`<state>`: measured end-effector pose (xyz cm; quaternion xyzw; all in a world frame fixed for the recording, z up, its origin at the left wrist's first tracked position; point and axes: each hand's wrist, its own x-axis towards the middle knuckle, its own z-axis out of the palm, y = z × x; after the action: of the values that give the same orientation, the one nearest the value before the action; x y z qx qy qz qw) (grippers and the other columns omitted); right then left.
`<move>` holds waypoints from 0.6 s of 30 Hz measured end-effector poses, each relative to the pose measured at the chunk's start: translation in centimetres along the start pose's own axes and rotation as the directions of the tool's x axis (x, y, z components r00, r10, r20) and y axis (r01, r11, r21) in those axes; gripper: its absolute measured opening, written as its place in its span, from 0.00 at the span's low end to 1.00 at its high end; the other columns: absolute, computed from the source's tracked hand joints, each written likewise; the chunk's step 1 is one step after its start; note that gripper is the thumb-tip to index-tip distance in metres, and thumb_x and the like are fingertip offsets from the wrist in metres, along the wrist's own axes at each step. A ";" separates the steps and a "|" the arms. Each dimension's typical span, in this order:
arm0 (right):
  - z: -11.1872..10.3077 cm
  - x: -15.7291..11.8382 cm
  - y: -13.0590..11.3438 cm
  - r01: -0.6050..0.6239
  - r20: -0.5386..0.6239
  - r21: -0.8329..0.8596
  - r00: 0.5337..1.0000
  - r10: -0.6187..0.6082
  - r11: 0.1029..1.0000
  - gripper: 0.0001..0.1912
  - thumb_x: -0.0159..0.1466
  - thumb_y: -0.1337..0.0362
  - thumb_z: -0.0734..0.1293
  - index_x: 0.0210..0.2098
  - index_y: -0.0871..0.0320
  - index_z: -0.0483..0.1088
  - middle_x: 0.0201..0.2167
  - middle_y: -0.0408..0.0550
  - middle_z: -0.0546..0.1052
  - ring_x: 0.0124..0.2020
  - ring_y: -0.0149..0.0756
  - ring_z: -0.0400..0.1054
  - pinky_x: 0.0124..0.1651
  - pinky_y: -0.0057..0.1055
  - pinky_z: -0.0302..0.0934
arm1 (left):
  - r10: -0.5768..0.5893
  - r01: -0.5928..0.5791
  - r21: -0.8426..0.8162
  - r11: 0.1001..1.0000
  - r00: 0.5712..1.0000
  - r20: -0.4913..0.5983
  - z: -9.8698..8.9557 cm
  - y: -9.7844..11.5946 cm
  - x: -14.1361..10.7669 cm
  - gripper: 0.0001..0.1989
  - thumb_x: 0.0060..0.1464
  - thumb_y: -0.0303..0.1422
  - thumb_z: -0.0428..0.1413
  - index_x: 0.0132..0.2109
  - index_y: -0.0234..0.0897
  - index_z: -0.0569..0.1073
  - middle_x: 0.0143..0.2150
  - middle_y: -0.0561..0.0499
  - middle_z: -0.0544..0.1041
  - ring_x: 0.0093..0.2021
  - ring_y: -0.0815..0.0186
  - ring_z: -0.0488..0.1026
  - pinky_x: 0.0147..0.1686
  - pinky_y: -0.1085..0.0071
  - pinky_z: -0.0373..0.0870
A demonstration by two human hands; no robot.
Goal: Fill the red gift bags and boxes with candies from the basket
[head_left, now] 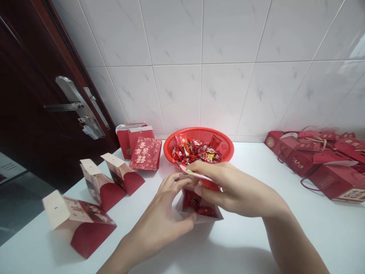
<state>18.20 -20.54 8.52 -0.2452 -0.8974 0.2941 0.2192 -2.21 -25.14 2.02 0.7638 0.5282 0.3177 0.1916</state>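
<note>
A small open paper candy box (179,205) with pale inner walls stands on the white table in front of me. Red wrapped candies (191,200) lie inside it. My left hand (168,211) curves around the box's left side, its thumb at the near edge and fingers at the far edge. Above the box, my right hand (225,186) pinches a flat piece with a pale, coloured edge (196,174); whether it is a packet or the box's flap I cannot tell. Just behind, a red plastic basket (229,152) holds many wrapped candies (196,149).
Several open red boxes (94,236) with upright flaps stand along the left. More red boxes (145,152) are grouped near the wall. Closed red boxes with cord handles (327,167) crowd the right. A tiled wall (228,76) bounds the back; a dark door (28,76) is left.
</note>
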 end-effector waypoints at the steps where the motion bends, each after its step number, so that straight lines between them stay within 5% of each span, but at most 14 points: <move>1: 0.1 0.1 0.0 -0.016 -0.040 0.002 0.999 0.016 1.000 0.06 0.65 0.71 0.62 0.40 0.55 0.63 0.31 0.41 0.73 0.28 0.31 0.64 0.30 0.27 0.55 | 0.004 -0.004 -0.001 1.000 1.000 -0.005 0.0 0.0 0.0 0.27 0.48 0.29 0.61 0.57 0.49 0.71 0.62 0.49 0.68 0.63 0.52 0.66 0.58 0.60 0.71; 6: 1.0 0.6 0.3 -0.026 -0.201 0.081 0.979 0.042 0.996 0.11 0.66 0.64 0.66 0.33 0.55 0.58 0.29 0.40 0.69 0.27 0.30 0.62 0.29 0.26 0.54 | -0.002 0.003 -0.006 1.000 1.000 0.031 -0.1 0.0 0.1 0.26 0.50 0.30 0.60 0.57 0.48 0.71 0.59 0.49 0.70 0.61 0.53 0.68 0.55 0.61 0.73; 12: 1.2 1.1 0.8 0.053 -0.093 -0.116 0.994 -0.064 0.992 0.09 0.70 0.61 0.63 0.33 0.57 0.65 0.29 0.42 0.70 0.29 0.29 0.62 0.32 0.26 0.52 | -0.017 0.018 -0.023 1.000 0.999 0.039 -0.3 0.6 0.2 0.22 0.50 0.29 0.59 0.54 0.47 0.73 0.53 0.50 0.74 0.55 0.54 0.72 0.53 0.61 0.74; 18: 0.9 1.0 1.1 0.153 -0.124 -0.187 0.976 -0.178 0.970 0.08 0.71 0.63 0.62 0.36 0.57 0.68 0.31 0.43 0.71 0.33 0.30 0.63 0.36 0.26 0.53 | -0.005 0.005 0.003 1.000 0.999 0.043 -0.3 0.5 -0.1 0.25 0.50 0.29 0.60 0.57 0.48 0.71 0.57 0.48 0.71 0.58 0.52 0.69 0.54 0.60 0.73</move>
<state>17.28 -19.52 7.44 -0.2079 -0.9196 0.1763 0.2828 -2.10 -25.43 2.47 0.7693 0.5264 0.3001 0.2026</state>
